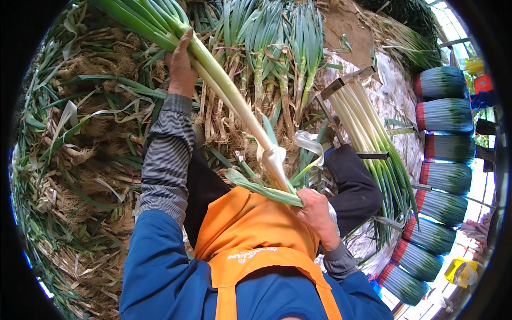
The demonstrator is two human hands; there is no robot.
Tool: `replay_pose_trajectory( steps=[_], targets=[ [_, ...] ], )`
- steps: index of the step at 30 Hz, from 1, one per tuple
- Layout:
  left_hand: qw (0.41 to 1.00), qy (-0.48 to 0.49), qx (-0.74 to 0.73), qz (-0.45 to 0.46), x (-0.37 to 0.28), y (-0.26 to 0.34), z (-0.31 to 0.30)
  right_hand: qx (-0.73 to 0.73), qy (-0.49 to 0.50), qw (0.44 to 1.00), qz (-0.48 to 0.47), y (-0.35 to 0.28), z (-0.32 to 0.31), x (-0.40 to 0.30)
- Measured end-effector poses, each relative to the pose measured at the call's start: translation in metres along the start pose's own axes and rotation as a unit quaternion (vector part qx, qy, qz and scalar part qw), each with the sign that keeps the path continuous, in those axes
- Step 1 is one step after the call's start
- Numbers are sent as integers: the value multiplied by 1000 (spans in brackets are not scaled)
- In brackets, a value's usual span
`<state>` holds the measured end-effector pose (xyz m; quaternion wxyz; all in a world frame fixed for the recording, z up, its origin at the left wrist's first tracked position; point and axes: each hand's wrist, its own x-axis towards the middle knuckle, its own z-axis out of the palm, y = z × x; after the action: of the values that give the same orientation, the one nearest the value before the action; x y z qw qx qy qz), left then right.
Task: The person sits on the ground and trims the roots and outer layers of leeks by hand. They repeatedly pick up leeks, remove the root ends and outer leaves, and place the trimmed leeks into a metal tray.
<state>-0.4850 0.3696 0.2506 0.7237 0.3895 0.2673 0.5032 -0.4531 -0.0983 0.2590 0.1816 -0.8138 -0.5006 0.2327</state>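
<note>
My left hand (182, 66) is closed around the upper stalk of a large green onion (228, 90), held slantwise with its green leaves at the upper left. At the stalk's lower end, whitish outer layers (274, 156) hang peeled back. My right hand (318, 212), near the orange apron, grips the end of a strip of green leaf (260, 190) beside those layers. Untrimmed green onions with dry, brownish outer skins (276, 76) lie in a row beyond the stalk. To the right, cleaned green onions (360, 120) rest together in a metal rack (333, 89).
Roots, stalks and loose leaves (92, 136) cover the ground at the left. Wrapped bundles of green onions (444, 116) line the right side in a curved row. A yellow container (461, 273) stands at the lower right. More green onions (416, 48) lie at the upper right.
</note>
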Motion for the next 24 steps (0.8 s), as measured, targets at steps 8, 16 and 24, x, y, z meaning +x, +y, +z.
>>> replay_pose_trajectory(
  steps=[8,16,24],
  targets=[
    [987,145,58,-28,24,-6,3,5,-6,1000,-23,-35,-44,-43],
    [948,178,246,-94,64,38,-28,60,-162,975,137,-19,-81,-193],
    [947,-108,226,202,55,49,-41,23,206,975,75,27,-82,-49]
  ],
)
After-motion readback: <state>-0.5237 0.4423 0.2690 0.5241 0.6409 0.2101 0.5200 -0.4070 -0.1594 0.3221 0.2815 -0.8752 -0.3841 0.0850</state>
